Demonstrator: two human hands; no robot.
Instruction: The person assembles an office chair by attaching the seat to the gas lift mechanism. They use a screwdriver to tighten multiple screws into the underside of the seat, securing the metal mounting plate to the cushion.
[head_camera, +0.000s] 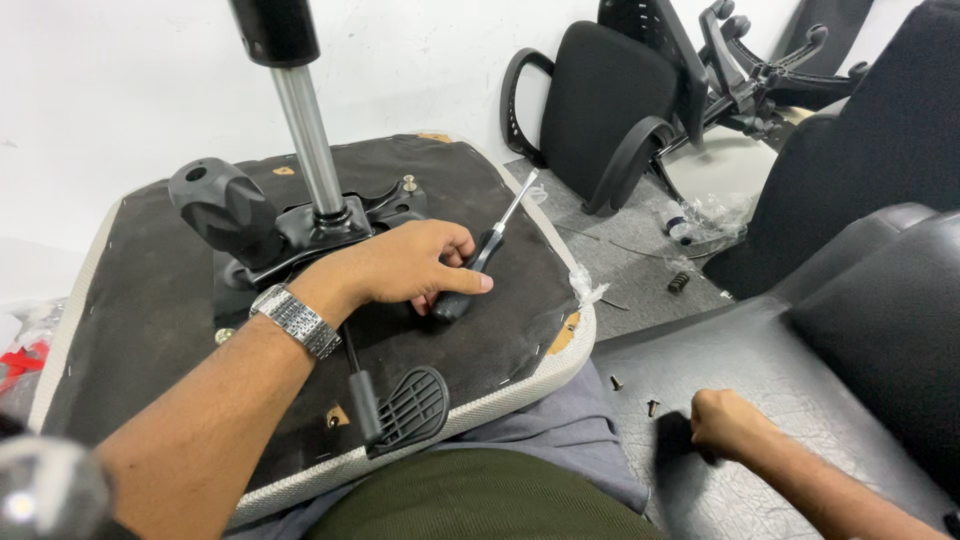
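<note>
Item, left hand (405, 265): I see it wrapped around the black handle of a screwdriver (480, 262), shaft tip pointing up and away, resting on the underside of an upturned chair seat (140, 300) lying across the lap. Item, right hand (728, 422): curled into a fist on a black leather cushion (800, 400); whether it grips anything, I cannot tell. Item, two loose screws (634, 394) on that cushion, just beside the right hand. Item, metal mechanism plate (300, 232) with gas cylinder (310, 130) rising from the seat. Item, paddle lever (405, 408) at the near edge. Item, other black chairs (600, 100) behind.
</note>
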